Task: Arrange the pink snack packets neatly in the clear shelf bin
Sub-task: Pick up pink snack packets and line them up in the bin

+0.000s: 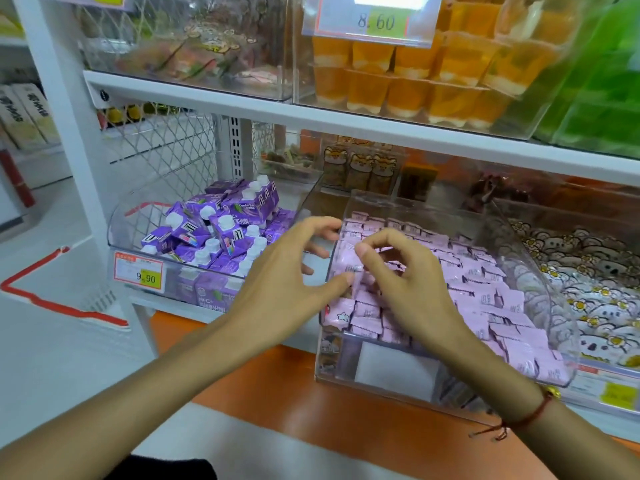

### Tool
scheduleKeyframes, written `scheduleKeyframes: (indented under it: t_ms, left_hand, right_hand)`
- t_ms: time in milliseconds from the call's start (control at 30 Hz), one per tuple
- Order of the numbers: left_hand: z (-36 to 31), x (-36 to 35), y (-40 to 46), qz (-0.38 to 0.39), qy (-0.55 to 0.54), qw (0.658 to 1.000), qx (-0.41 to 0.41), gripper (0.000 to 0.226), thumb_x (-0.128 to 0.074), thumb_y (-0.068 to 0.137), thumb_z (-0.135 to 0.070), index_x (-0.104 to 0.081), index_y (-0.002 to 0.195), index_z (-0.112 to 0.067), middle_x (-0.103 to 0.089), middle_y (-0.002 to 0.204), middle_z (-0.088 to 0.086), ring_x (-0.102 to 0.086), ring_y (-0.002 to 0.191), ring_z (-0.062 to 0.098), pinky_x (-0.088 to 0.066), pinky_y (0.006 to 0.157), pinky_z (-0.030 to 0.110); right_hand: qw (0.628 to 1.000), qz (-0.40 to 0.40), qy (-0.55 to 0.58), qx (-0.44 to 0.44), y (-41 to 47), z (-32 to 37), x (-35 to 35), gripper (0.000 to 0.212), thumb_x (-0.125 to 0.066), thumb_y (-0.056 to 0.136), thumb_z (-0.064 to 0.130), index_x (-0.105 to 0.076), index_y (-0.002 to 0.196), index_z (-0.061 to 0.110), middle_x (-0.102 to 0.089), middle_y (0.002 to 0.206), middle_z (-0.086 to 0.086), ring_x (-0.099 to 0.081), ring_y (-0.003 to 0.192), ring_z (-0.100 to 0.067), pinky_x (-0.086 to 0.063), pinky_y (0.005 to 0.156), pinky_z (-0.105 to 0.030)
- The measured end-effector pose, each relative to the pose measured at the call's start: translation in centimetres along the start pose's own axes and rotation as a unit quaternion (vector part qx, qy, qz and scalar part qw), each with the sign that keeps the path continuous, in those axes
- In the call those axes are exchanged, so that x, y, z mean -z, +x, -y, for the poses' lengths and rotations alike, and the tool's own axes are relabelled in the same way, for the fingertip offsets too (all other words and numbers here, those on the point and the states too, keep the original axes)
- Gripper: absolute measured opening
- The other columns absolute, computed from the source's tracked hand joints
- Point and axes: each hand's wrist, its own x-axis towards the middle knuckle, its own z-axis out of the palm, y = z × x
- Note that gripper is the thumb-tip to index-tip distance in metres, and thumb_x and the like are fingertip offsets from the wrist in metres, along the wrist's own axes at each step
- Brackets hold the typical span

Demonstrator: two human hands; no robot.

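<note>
The clear shelf bin [535, 282] sits tilted on the middle shelf, filled with several pink snack packets [485, 292] in rough rows. My left hand [287, 271] hovers at the bin's left wall with fingers spread and loosely curved, its thumb tip touching a packet near the left front. My right hand [405, 282] is over the left part of the pile. Its thumb and bent fingers pinch a pink packet [353, 268] just above the others. Packets under both hands are hidden.
A clear bin of purple drink cartons [221, 230] stands to the left with a 9.90 price tag [138, 271]. A bin of bear-print packets [595, 282] is on the right. The upper shelf [346, 116] holds orange jelly cups [415, 81]. An orange ledge [311, 403] runs below.
</note>
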Motion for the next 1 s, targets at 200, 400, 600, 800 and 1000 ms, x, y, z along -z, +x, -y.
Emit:
scheduleKeyframes:
  t_ms: [200, 400, 600, 800, 1000]
  left_hand:
    - [0.3, -0.1, 0.2, 0.022, 0.142, 0.987, -0.069, 0.030, -0.063, 0.083, -0.046, -0.058, 0.109, -0.032, -0.051, 0.101, -0.022, -0.048, 0.087, -0.007, -0.041, 0.073, 0.023]
    - [0.0, 0.0, 0.2, -0.053, -0.001, 0.998, -0.040, 0.025, -0.061, 0.081, -0.049, -0.057, 0.102, -0.037, -0.060, 0.102, -0.025, -0.054, 0.102, 0.000, -0.038, 0.083, 0.011]
    - [-2.7, -0.1, 0.0, -0.132, -0.199, 0.969, -0.055, 0.019, -0.067, 0.082, -0.019, -0.058, 0.098, -0.024, -0.069, 0.101, -0.010, -0.064, 0.098, 0.005, -0.049, 0.082, 0.014]
    - [-4.2, -0.1, -0.2, -0.188, -0.335, 0.921, 0.057, 0.027, -0.064, 0.082, -0.024, -0.059, 0.103, -0.007, -0.068, 0.101, 0.005, -0.069, 0.085, 0.005, -0.055, 0.069, 0.017]
    - [-3.0, -0.3, -0.5, -0.090, -0.161, 0.982, -0.027, 0.049, -0.063, 0.085, -0.031, -0.044, 0.130, -0.027, -0.048, 0.134, -0.011, -0.055, 0.113, -0.004, -0.047, 0.084, 0.011]
  right_hand:
    - [0.992, 0.017, 0.115, -0.047, -0.6, 0.6, 1.0, 0.004, -0.065, 0.087, 0.018, -0.067, 0.087, 0.014, -0.068, 0.083, 0.004, -0.063, 0.074, -0.003, -0.049, 0.069, -0.014]
    - [0.948, 0.178, -0.265, 0.007, -2.2, -0.9, 3.2, 0.028, -0.057, 0.090, 0.042, -0.061, 0.114, 0.028, -0.051, 0.103, 0.014, -0.044, 0.098, -0.006, -0.035, 0.079, -0.021]
    - [0.949, 0.198, -0.244, 0.010, -2.4, -0.9, 3.4, 0.030, -0.050, 0.093, 0.043, -0.065, 0.114, 0.027, -0.050, 0.097, 0.015, -0.042, 0.093, -0.004, -0.041, 0.080, -0.028]
    - [0.991, 0.057, 0.108, -0.057, -2.2, 1.8, 3.7, 0.042, -0.058, 0.080, 0.051, -0.053, 0.120, 0.040, -0.059, 0.118, 0.018, -0.058, 0.103, 0.004, -0.049, 0.077, -0.011]
    - [0.925, 0.009, 0.327, -0.192, -2.1, 3.3, 4.0, 0.021, -0.070, 0.074, 0.028, -0.074, 0.092, 0.019, -0.073, 0.096, -0.001, -0.071, 0.078, -0.011, -0.053, 0.064, -0.014]
